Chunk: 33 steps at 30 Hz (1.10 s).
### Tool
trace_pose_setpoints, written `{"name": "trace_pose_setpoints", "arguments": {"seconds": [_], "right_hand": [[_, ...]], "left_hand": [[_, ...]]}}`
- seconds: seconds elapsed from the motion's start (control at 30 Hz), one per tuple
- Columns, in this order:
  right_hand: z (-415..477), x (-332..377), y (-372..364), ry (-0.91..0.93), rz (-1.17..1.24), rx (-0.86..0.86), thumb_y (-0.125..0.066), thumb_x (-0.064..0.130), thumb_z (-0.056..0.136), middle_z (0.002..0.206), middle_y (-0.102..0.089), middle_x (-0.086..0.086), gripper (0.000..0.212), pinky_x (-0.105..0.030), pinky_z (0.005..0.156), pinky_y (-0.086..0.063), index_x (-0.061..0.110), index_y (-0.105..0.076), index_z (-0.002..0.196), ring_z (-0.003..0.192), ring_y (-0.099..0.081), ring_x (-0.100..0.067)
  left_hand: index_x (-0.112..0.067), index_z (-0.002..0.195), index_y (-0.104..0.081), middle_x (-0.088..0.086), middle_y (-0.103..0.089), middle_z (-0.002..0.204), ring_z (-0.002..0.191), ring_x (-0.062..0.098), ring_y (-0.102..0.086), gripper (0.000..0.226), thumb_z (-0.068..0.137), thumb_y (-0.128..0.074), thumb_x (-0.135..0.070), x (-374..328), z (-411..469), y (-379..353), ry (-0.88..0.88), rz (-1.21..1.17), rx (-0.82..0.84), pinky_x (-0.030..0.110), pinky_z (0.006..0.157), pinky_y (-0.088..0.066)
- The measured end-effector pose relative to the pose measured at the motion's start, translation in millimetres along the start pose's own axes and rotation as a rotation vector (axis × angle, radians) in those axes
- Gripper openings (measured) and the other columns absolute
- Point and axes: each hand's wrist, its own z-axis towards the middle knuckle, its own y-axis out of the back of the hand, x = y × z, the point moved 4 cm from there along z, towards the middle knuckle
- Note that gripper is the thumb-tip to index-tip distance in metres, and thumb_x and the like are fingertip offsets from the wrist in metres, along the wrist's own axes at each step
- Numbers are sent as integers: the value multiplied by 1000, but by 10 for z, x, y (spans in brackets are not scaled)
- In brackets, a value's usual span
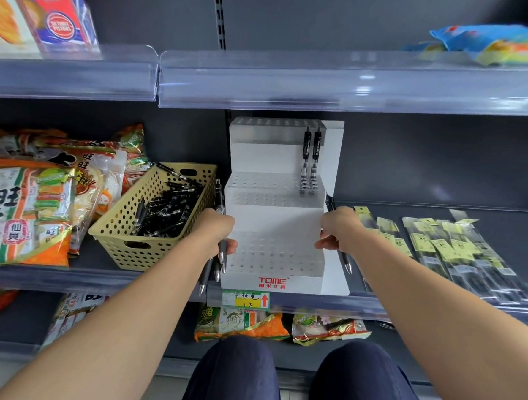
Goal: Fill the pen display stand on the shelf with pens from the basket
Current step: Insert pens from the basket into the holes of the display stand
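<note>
The white stepped pen display stand (276, 220) sits on the middle shelf (410, 187), close to its front edge, with red "TOME" lettering on its lowest face. Its tiers are drilled with rows of small holes, nearly all of them bare. Two black pens (311, 163) stand upright side by side at the right end of the middle tier.

The left hand (217, 233) is at the stand's left edge, its fingers curled round a bundle of pens (221, 258) whose metal tips point down past the shelf's front. The right hand (340, 227) is at the stand's right edge and clutches a single pen (344, 260), tip down, with the thumb against the stand's side.

Just left of the stand is a yellow perforated basket (120, 242), set at an angle, holding a loose heap of black pens (164, 212). Further left lie large snack bags (25, 214). To the right of the stand, flat clear packets with yellow labels (445, 247) are laid out in rows.

A handwritten price label (247, 299) hangs on the shelf edge under the stand. More snack packs (239, 322) lie on the shelf below, above the person's knees (233, 381) in dark blue trousers.
</note>
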Motion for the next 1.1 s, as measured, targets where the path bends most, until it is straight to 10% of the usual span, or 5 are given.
{"name": "trace_pose_setpoints", "arguments": {"seconds": [0.23, 0.77, 0.93, 1.1], "right_hand": [[-128, -59, 6, -3, -56, 19, -35, -6, 84, 48, -63, -15, 27, -17, 34, -41, -8, -61, 93, 36, -60, -21], [-368, -83, 91, -49, -31, 30, -41, -2, 92, 82, -70, -16, 18, -22, 38, -46, -4, -59, 96, 42, -63, -23], [-560, 197, 343, 268, 70, -318, -45, 15, 87, 84, -58, -7, 16, -27, 56, -42, 8, -50, 101, 60, -52, -18], [-880, 574, 432, 435, 244, -329, -43, 37, 87, 93, -55, -2, 37, -38, 79, -44, 10, -39, 113, 85, -52, -25]], "left_hand": [[7, 129, -42, 22, -47, 96, 50, 23, -55, 35, 94, -43, -1, 120, -72, 56, 17, 48, 5, 23, 34, -46], [-2, 112, -39, 19, -45, 96, 52, 25, -56, 19, 94, -43, 1, 43, -325, 118, 38, 13, 28, 28, 36, -51], [-3, 119, -45, 21, -52, 118, 53, 21, -51, 28, 91, -45, -4, -152, -311, 227, -114, 32, -156, 27, 44, -47], [-9, 104, -47, 14, -57, 94, 56, 21, -50, 17, 94, -54, -22, -419, -443, 224, -275, -65, -196, 27, 45, -43]]}}
